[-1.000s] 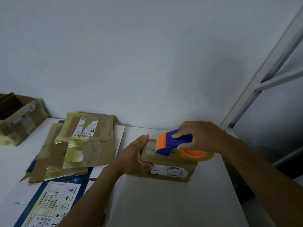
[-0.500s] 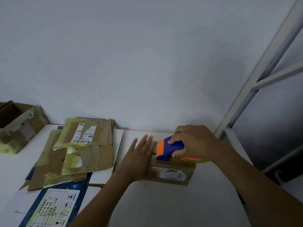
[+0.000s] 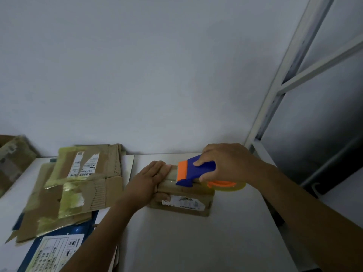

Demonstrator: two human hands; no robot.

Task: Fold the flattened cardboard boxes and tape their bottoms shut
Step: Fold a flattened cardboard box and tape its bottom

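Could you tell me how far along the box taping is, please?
Done: one folded box stands far left. In hand: the left hand presses the small box while the right hand holds the tape dispenser on it. Left: the flattened stack.

Blue tape dispenser [image 3: 198, 169] with orange front plate, yellowish tape roll [image 3: 233, 187] on orange hub, brown cardboard box [image 3: 204, 193] with white printed label, flattened brown cardboard [image 3: 110, 185] streaked yellowish, seemingly dark-blue sheet [image 3: 78, 229] with white chart

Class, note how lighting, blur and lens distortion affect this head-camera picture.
Head view: dim, bluish light; glossy tape on the flattened boxes glares; the left edge smears with motion blur; the metal frame leans, likely wide-angle distortion; the tape dispenser looks sharp.
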